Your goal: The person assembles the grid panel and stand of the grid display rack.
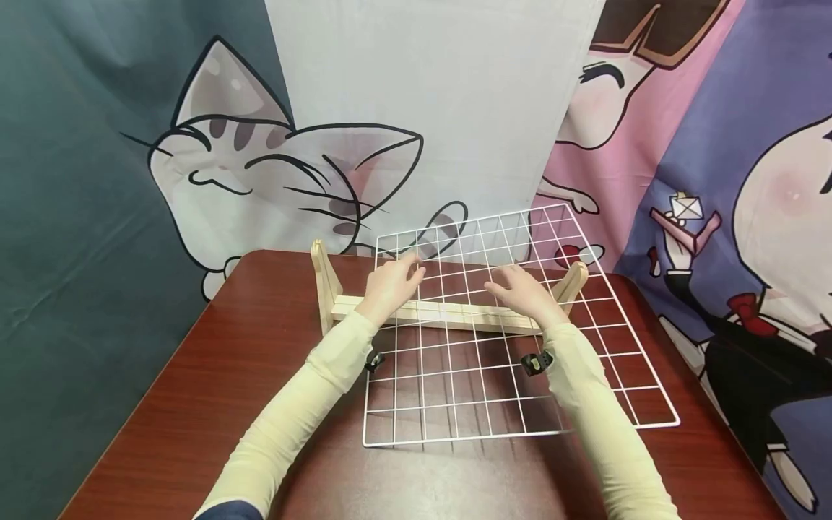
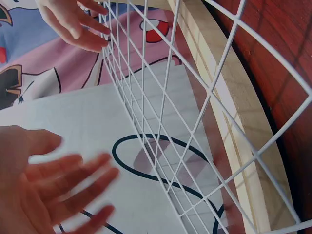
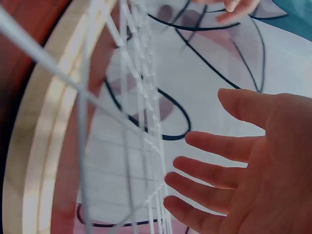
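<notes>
A white wire grid panel (image 1: 477, 347) lies tilted across a wooden stand (image 1: 442, 315), its far edge raised and its near edge low over the table. My left hand (image 1: 392, 285) is above the grid's left part, fingers spread and holding nothing; in the left wrist view the hand (image 2: 63, 187) appears beside the wires. Over the grid's middle right, my right hand (image 1: 523, 289) has loosely extended fingers and nothing in them. The right wrist view puts its fingertips (image 3: 175, 178) close to the wires.
The stand has an upright wooden end (image 1: 323, 282) at the left and another end (image 1: 570, 285) at the right. All of it stands on a reddish-brown table (image 1: 195, 383). Behind hangs a cartoon-printed cloth (image 1: 442, 79).
</notes>
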The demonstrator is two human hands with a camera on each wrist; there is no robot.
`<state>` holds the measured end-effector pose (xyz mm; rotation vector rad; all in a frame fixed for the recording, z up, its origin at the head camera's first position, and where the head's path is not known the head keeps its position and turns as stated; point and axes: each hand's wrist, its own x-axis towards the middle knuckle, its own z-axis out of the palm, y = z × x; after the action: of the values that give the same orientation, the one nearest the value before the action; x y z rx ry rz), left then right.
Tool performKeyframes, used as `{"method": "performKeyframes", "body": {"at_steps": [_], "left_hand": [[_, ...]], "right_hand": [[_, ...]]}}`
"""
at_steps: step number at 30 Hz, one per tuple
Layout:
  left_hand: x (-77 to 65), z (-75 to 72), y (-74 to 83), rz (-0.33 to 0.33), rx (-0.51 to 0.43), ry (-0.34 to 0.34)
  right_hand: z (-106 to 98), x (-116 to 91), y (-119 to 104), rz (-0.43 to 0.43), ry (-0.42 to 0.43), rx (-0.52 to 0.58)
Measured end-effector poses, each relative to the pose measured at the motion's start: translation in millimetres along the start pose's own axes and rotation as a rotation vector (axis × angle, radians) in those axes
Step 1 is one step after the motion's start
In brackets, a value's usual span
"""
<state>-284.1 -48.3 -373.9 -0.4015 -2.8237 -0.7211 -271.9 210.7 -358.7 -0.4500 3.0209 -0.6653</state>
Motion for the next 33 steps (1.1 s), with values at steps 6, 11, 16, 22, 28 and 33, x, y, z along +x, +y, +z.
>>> {"method": "performKeyframes", "body": {"at_steps": [6,11,16,22,28,33], "left_hand": [[-7.0,1.9,-3.2,0.079,-0.081,0.047],[-14.0,2.6,-5.3,0.141,-0.090,0.098],[-19.9,-2.4,-5.8,0.193,-0.093,0.126],[-26.1,-9.3,-11.3,0.170,-0.064,-0.015],[-34.2,-6.9,-23.9,0.128,-0.036,-0.105],[-41.2,-3.8,-35.3,0.085,-0.065,-0.114]], "right_hand": [[-12,-13,-5,0.011,0.035,0.050],[-20,-29,-8,0.037,0.068,0.053],[-29,-47,-6,0.044,0.138,0.012],[-39,-70,4,0.100,0.191,0.013],[-44,-92,24,0.164,0.256,0.015],[-45,-108,39,0.220,0.273,0.019]]}}
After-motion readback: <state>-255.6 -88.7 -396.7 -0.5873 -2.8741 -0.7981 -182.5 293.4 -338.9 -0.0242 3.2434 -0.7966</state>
